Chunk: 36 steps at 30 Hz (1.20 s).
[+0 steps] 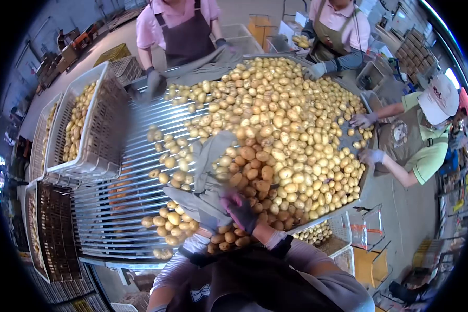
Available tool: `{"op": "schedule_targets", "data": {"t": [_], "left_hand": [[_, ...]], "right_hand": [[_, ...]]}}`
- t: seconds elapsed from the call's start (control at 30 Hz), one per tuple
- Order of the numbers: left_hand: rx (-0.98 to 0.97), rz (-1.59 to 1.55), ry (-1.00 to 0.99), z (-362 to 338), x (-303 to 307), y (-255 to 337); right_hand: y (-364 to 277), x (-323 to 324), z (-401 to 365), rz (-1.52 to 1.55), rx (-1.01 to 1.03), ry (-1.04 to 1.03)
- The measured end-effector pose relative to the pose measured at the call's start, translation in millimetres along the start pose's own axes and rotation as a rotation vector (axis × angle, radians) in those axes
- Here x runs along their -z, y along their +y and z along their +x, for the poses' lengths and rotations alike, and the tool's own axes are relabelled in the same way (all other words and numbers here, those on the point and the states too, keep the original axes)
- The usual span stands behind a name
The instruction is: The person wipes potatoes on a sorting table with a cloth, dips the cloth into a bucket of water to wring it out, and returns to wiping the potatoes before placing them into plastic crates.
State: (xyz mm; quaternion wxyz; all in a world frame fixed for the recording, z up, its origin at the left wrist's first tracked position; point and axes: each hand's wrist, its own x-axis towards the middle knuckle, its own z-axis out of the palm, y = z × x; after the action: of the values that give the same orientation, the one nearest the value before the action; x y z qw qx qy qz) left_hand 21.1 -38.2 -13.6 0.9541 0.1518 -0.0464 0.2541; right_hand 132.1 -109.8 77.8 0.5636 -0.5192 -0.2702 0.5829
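Potatoes are heaped over a large sorting table with metal bars. A grey cloth lies bunched across the potatoes in front of me. My left hand, at the near end of the cloth, is mostly covered by it, so its fingers do not show. My right hand, in a dark and pink glove, is beside the cloth's right edge among the potatoes. Its fingers are blurred, and whether they hold anything is unclear.
White crates of potatoes stand at the left, with a brown crate below. Two people work across the table, one holding grey cloth. Another person reaches in from the right. A yellow crate is at lower right.
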Motion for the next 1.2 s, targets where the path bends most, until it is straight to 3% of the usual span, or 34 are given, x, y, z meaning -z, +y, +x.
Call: {"op": "schedule_targets", "data": {"t": [0.07,0.1,0.13,0.2,0.23,0.37,0.43,0.53,0.57,0.6,0.63,0.77,0.9,1.0,1.07,1.13,1.2], "left_hand": [[0.084,0.588,0.152,5,-39,19],[0.144,0.832,0.221,8,-71,32],[0.119,0.665,0.215,-1,-58,33],[0.093,0.769,0.229,-5,-54,41],[0.073,0.853,0.236,-7,-56,45],[0.012,1.082,0.276,-21,-58,61],[0.003,1.166,0.325,-32,-55,67],[0.067,1.338,0.463,-59,-48,74],[0.035,1.915,0.450,-61,-72,81],[0.000,2.111,0.456,-61,-84,88],[-0.022,2.125,0.465,-62,-89,93],[-0.054,1.987,0.500,-65,-114,120],[-0.139,1.910,0.514,-59,-166,151],[-0.254,1.880,0.543,-55,-215,174],[-0.412,1.872,0.591,-58,-249,187],[-0.634,1.848,0.643,-63,-277,192],[-0.842,1.797,0.687,-66,-289,190]], "right_hand": [[15,0,-2,0.112,0.100,-0.055],[20,0,-5,0.067,0.053,-0.005],[24,2,-5,-0.072,0.221,-0.028],[-18,4,-17,-0.061,-0.006,-0.272],[-13,3,-13,0.024,0.023,-0.323],[-21,0,-4,0.269,-0.045,-0.334],[-5,17,0,0.456,-0.021,-0.276],[-28,63,-9,0.183,0.001,-0.104],[-37,87,-14,-0.024,0.014,-0.037],[-42,106,-19,-0.080,0.059,0.047],[-45,123,-29,-0.064,0.085,0.162],[-12,225,-44,-0.684,0.353,0.366],[-30,261,-88,-0.564,0.089,0.394],[-20,276,-104,-0.612,0.215,0.445],[-18,271,-104,-0.650,0.195,0.491],[-11,258,-99,-1.038,0.379,0.636],[-19,230,-84,-1.106,0.367,0.651]]}}
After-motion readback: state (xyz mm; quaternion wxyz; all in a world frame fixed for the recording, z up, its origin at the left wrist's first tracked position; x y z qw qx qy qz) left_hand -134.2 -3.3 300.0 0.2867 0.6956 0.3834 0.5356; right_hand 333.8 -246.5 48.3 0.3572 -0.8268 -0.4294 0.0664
